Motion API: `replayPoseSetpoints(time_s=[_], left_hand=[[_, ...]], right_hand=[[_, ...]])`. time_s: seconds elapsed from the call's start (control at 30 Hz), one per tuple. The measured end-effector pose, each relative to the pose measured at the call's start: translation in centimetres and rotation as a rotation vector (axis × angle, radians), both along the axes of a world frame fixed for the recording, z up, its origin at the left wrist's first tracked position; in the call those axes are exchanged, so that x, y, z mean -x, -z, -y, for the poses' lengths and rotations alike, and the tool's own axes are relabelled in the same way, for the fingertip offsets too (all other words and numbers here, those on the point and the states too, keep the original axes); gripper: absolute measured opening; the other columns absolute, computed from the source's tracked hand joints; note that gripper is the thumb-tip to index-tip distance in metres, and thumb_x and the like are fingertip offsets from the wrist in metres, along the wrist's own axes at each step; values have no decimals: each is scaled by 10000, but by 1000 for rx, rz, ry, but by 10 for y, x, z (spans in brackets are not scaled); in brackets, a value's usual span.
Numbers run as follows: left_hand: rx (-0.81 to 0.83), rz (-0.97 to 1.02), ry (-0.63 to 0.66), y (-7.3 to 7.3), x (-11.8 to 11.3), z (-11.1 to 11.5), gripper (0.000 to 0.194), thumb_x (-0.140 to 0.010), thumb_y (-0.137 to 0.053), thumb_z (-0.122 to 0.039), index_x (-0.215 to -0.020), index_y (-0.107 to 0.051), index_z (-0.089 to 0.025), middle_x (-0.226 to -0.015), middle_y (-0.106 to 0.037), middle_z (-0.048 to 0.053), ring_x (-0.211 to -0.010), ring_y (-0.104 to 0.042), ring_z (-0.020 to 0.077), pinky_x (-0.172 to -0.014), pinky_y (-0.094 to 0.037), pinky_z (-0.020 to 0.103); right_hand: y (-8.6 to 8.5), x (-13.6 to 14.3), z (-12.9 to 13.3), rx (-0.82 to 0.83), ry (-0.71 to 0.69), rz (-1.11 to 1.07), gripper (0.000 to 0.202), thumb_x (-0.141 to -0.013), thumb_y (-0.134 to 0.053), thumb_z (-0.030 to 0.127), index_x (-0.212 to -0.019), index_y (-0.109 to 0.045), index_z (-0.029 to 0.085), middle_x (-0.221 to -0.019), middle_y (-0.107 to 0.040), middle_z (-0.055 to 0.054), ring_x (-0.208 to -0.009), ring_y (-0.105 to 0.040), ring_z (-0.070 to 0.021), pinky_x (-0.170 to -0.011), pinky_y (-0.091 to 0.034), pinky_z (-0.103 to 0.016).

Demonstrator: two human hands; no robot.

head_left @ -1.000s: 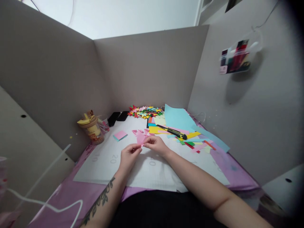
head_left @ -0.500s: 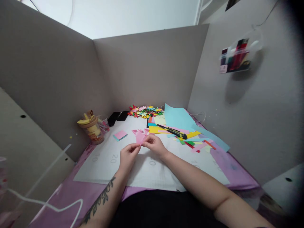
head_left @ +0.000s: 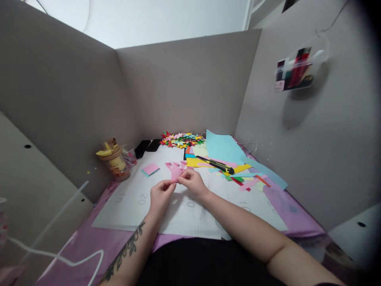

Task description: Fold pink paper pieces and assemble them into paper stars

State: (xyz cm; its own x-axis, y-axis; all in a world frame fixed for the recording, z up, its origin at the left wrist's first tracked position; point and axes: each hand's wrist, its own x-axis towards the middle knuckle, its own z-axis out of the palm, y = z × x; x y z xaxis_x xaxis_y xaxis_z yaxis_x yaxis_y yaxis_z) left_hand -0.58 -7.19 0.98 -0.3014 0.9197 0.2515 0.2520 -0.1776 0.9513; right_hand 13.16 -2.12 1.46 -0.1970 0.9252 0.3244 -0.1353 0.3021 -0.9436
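A small folded piece of pink paper (head_left: 176, 172) is pinched between both hands above the white sheet (head_left: 133, 216). My left hand (head_left: 161, 193) is closed on its lower left edge. My right hand (head_left: 192, 181) grips the lower right side, thumb and fingertips together. Just behind it lie several small pink folded pieces (head_left: 168, 166), partly covered by the held paper. To the left rests a small stack of square paper (head_left: 151, 169), pink on top with light blue below.
A heap of colourful folded paper stars (head_left: 182, 140) lies at the back. Right of my hands are a utility knife (head_left: 216, 164), paper strips (head_left: 250, 183) and large light blue sheets (head_left: 224, 147). A lidded cup (head_left: 115, 163) and two black phones (head_left: 143, 148) stand or lie at left. Grey panels enclose the table.
The pink paper has tilted slightly and its lower edge looks more folded between my fingertips. Both hands stay in nearly the same place.
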Motion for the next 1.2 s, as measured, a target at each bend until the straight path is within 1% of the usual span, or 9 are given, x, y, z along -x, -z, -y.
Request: replayPoseSetpoints(time_s=[0.17, 0.47, 0.93, 1.03, 1.13, 1.2], left_hand=[[8, -3, 5, 0, 1, 0, 211, -663, -681, -333, -767, -701, -150, -723, -698, 50, -661, -616, 157, -620, -471, 236], [14, 46, -11, -2, -1, -1, 190, -634, -705, -312, -715, -694, -140, -703, -695, 52, -652, -623, 161, -621, -482, 244], [-21, 64, 12, 5, 0, -4, 183, -649, -700, -308, -700, -653, -139, -674, -659, 26, -625, -588, 134, -588, -443, 227], [-37, 88, 16, 5, -1, -5, 192, -641, -708, -293, -676, -596, -142, -644, -632, 6, -596, -570, 114, -575, -426, 216], [-73, 214, 66, 5, -2, -6, 270, -636, -711, -257, -692, -460, -174, -642, -622, -24, -593, -578, 103, -592, -425, 209], [-84, 293, 102, 5, -4, -6, 340, -637, -707, -234, -723, -380, -195, -652, -627, -36, -601, -592, 103, -607, -428, 209]], right_hand=[[2, 2, 1, -8, 28, 7, 201, -640, -709, 301, -591, -568, 167, -584, -598, -3, -558, -532, -130, -541, -419, -250], [2, 4, 4, -18, 65, -9, 198, -645, -689, 285, -595, -535, 171, -578, -569, 12, -545, -506, -120, -536, -403, -246], [5, 5, 5, -50, 83, -14, 187, -667, -653, 265, -605, -500, 178, -579, -519, 28, -542, -467, -111, -536, -384, -242], [6, 5, 5, -69, 87, -10, 187, -678, -643, 263, -612, -489, 180, -581, -503, 34, -546, -461, -108, -541, -383, -239], [5, 6, 5, -94, 107, -15, 193, -676, -637, 247, -626, -461, 186, -589, -472, 46, -549, -452, -102, -540, -380, -229], [5, 7, 5, -93, 111, -43, 199, -666, -640, 237, -684, -447, 195, -628, -470, 51, -561, -468, -101, -543, -391, -223]])
